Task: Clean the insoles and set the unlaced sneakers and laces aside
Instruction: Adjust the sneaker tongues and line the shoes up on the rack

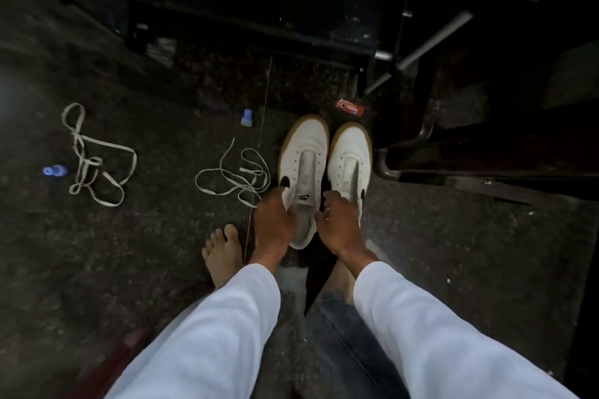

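Two white unlaced sneakers with tan soles stand side by side on the dark floor, toes pointing away from me. My left hand (275, 220) grips the collar of the left sneaker (303, 152). The right sneaker (349, 155) is held at its heel opening by my right hand (340, 223), fingers curled over the rim. One loose white lace (235, 176) lies just left of the shoes. A second lace (94, 155) lies further left. No insoles can be seen.
A small blue bottle (54, 171) lies at the far left, and a blue cap (247, 117) sits behind the laces. A red wrapper (349, 107) lies past the toes. Dark furniture with metal legs (434, 39) crowds the back and right. My bare foot (223, 253) rests near the left hand.
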Motion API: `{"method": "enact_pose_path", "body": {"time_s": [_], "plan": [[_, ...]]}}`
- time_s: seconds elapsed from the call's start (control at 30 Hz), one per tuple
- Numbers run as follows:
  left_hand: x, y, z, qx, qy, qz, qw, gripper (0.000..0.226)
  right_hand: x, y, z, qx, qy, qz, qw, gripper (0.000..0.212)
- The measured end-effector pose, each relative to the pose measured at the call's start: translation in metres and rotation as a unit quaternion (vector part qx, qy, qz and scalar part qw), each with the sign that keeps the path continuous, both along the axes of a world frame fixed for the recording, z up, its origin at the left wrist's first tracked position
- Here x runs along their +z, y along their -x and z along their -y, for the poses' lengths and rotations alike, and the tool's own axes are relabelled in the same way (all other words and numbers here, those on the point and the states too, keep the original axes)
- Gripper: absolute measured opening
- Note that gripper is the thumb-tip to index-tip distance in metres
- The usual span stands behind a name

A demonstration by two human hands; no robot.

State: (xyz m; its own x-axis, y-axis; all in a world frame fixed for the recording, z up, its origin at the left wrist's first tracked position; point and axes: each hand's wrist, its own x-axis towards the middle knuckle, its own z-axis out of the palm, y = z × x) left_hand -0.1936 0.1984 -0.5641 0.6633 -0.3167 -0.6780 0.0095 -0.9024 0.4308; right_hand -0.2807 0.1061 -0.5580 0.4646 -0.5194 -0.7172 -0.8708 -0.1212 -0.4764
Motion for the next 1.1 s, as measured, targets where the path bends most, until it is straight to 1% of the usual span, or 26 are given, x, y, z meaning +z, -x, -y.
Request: {"method": "enact_pose_path", "body": {"time_s": [0.1,0.2,0.27,0.3,0.37,0.47,0.53,0.57,0.63,0.8,0.87,0.9,1.0,1.1], "plan": [[-0.020,0.004,0.008,-0.021,-0.006,0.036,0.999,0.040,-0.023,0.003,-0.003,0.032,0.015,-0.006,0.999,0.033],[-0.032,0.003,0.010,-0.040,-0.013,0.081,0.996,0.021,-0.038,0.006,-0.005,0.039,0.026,-0.001,0.999,0.028],[-0.035,-0.001,0.007,-0.049,-0.017,0.093,0.994,0.009,-0.040,0.006,-0.007,0.037,0.028,-0.003,0.999,0.028],[-0.036,-0.002,0.006,-0.054,-0.018,0.093,0.994,0.008,-0.041,0.006,-0.007,0.037,0.027,-0.005,0.999,0.029],[-0.032,-0.006,0.003,-0.050,-0.008,0.091,0.995,0.016,-0.039,0.005,-0.007,0.039,0.027,-0.011,0.999,0.029],[-0.014,-0.011,0.000,-0.030,-0.005,0.068,0.997,0.023,-0.031,0.004,-0.005,0.036,0.015,-0.010,0.999,0.025],[0.003,-0.014,-0.005,-0.015,-0.017,0.048,0.999,0.021,-0.020,0.005,-0.006,0.035,0.014,-0.002,0.999,0.017],[0.013,-0.014,-0.008,-0.008,-0.024,0.038,0.999,0.017,-0.014,0.005,-0.007,0.037,0.018,-0.001,0.999,0.016],[0.043,-0.014,-0.014,0.012,-0.023,0.025,0.999,0.013,0.007,0.004,-0.010,0.039,0.031,-0.004,0.999,0.019],[0.125,-0.011,-0.035,0.084,-0.017,0.004,0.996,0.016,0.089,0.002,-0.024,0.024,0.083,0.009,0.996,0.027],[0.158,-0.014,-0.047,0.111,-0.003,-0.001,0.994,0.026,0.131,0.002,-0.032,0.004,0.110,0.036,0.993,0.024],[0.174,-0.017,-0.051,0.117,0.002,-0.001,0.993,0.027,0.150,0.003,-0.036,-0.001,0.116,0.054,0.992,0.021],[0.238,-0.027,-0.058,0.123,0.036,0.013,0.992,0.016,0.213,0.001,-0.043,-0.011,0.130,0.105,0.986,0.014],[0.308,-0.034,-0.061,0.122,0.066,0.026,0.990,0.021,0.276,-0.002,-0.045,-0.013,0.156,0.142,0.977,0.009]]}}
